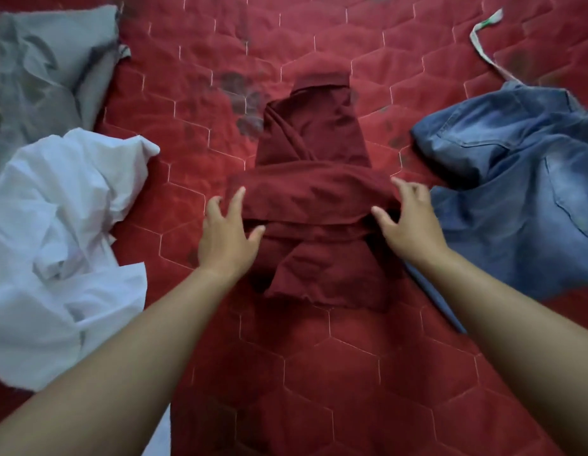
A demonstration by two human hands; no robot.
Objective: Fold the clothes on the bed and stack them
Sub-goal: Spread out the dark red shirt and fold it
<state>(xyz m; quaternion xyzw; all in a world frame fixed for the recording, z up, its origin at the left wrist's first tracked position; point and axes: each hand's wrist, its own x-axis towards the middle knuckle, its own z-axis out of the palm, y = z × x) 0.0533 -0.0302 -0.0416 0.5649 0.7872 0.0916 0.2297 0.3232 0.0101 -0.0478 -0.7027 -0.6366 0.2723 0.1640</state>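
Red quilted bedspread [319, 373]. Left hand [225, 238], right hand [409, 222] half-open, cupping maroon shirt [315, 192] fold, gripping nothing. Risk: loose fold springs open, bundle skews.

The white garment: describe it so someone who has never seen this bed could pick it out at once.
Start from the red quilted bed cover filling the view. On its left side, beside the left hand, lies the white garment, a crumpled unfolded heap. It is the only white piece: the grey cloth lies beyond it, the maroon garment is in the middle, the blue jeans on the right.
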